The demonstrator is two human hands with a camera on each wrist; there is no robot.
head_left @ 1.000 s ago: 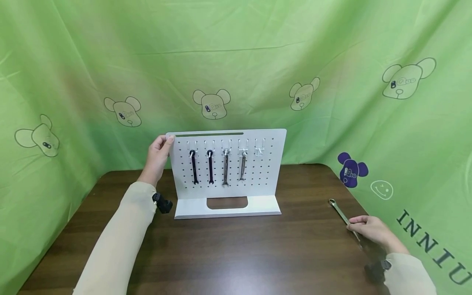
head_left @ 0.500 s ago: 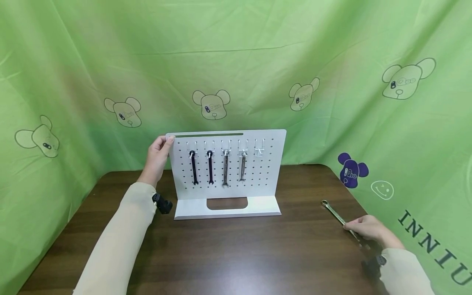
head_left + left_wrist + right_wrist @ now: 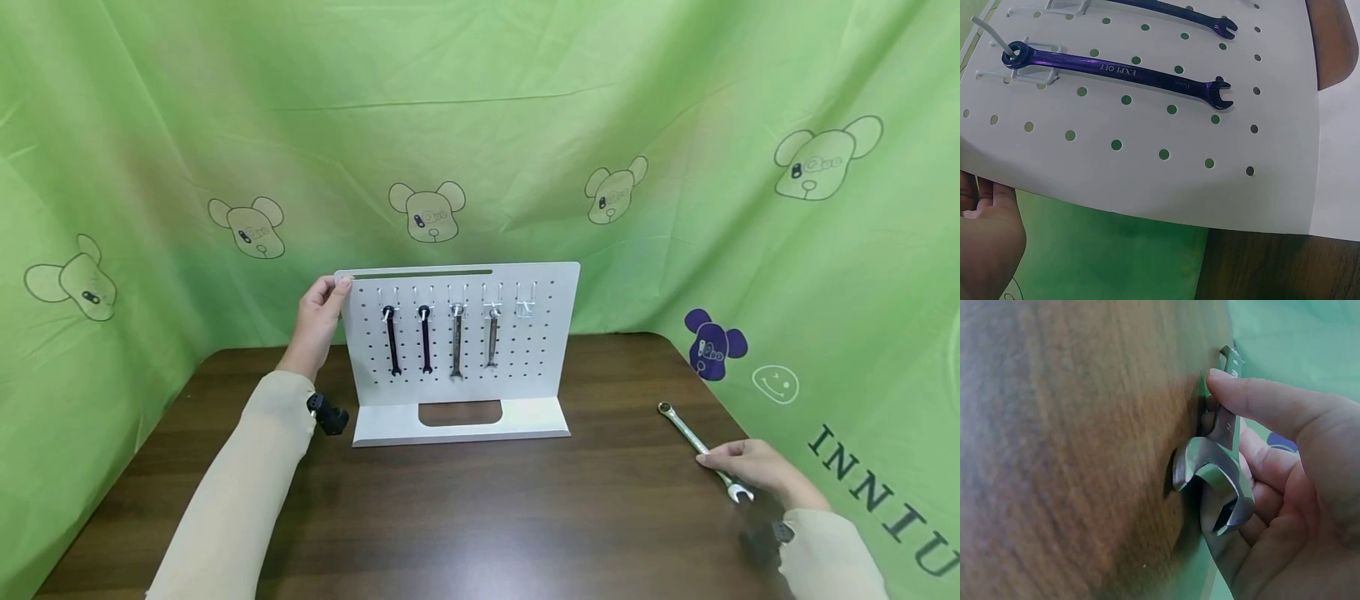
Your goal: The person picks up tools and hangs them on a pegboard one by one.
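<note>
My left hand point(image 3: 318, 321) grips the top left corner of a white pegboard stand point(image 3: 558, 342), thumb in front and fingers behind. In the left wrist view that hand point(image 3: 991, 237) shows only partly at the board's edge. On hooks hang two dark purple wrenches point(image 3: 393, 343) and two silver wrenches point(image 3: 457, 343); the rightmost hook point(image 3: 527, 309) bears none. At the table's right side, my right hand point(image 3: 761, 468) pinches a silver combination wrench point(image 3: 684, 429) between thumb and fingers. Seen from the right wrist, the open end of this wrench point(image 3: 1235, 469) faces the camera, close to the wood.
The brown wooden table point(image 3: 585, 517) carries the stand towards its back. Green cloth point(image 3: 525, 100) with printed bear heads hangs behind and along both sides. The stand's base point(image 3: 532, 417) has a wide cut-out slot at its middle.
The silver wrench in my right hand has shifted slightly left, and its open end, blurred before, now shows clearly. My left hand keeps its hold on the board's corner.
</note>
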